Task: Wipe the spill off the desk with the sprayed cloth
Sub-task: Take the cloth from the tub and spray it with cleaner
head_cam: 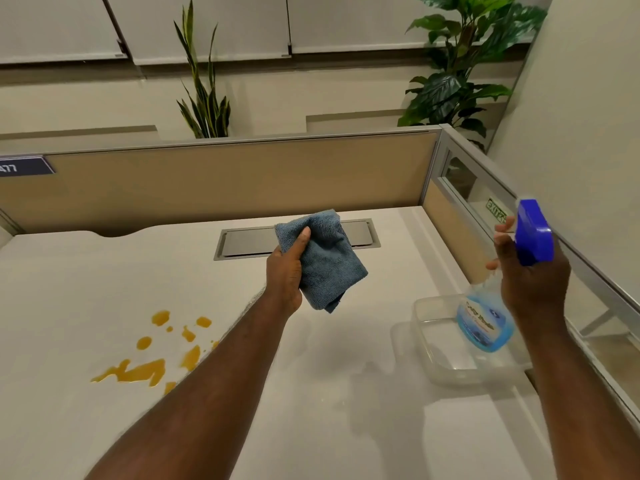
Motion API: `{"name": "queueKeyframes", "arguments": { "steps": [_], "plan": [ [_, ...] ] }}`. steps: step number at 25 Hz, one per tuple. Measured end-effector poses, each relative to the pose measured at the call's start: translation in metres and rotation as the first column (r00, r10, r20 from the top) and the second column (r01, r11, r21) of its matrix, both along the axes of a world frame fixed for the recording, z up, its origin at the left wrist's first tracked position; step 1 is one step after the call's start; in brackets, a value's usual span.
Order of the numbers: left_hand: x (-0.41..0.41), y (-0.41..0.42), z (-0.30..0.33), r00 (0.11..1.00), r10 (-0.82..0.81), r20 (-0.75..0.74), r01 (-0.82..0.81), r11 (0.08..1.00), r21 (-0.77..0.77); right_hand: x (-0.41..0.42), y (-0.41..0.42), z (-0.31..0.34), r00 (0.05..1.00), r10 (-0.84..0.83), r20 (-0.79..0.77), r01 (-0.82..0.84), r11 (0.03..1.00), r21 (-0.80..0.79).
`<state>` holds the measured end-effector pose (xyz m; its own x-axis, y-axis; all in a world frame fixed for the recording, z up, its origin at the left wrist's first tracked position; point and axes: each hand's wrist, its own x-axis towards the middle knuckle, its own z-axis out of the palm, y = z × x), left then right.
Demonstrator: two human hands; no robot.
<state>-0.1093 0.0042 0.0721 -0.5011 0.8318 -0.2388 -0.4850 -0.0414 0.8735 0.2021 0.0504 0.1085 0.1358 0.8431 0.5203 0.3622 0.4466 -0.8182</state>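
Observation:
An orange-yellow spill (145,370) lies in blots on the white desk (86,289) at the left, partly hidden by my left forearm. My left hand (285,275) holds a folded blue cloth (329,268) up above the desk's middle, thumb pressed on its front. My right hand (533,278) grips a spray bottle (485,323) with blue liquid and a blue trigger head (533,233), raised at the right with its nozzle toward the cloth. The cloth and the bottle are apart.
A clear plastic tub (446,372) stands on the desk under the bottle. A grey cable hatch (242,242) is set in the desk behind the cloth. Beige partition walls (225,181) close the back and right sides, with plants beyond.

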Motion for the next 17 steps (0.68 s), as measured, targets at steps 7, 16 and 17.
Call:
{"name": "queueKeyframes", "arguments": {
  "steps": [7, 16, 17],
  "plan": [
    [-0.015, 0.002, 0.01, 0.999, 0.038, 0.015, -0.038, 0.999, 0.03, -0.099, -0.052, 0.004, 0.897, 0.395, -0.197, -0.421, 0.9, -0.112],
    [-0.021, -0.009, -0.006, 0.999, 0.032, -0.003, -0.032, 0.999, 0.034, -0.166, -0.075, -0.044, 0.818, 0.575, 0.003, -0.547, 0.779, -0.307],
    [-0.022, -0.01, -0.008, 1.0, 0.029, -0.004, -0.029, 0.999, 0.033, -0.169, -0.074, -0.044, 0.819, 0.573, 0.019, -0.539, 0.782, -0.314]
  ]
}}
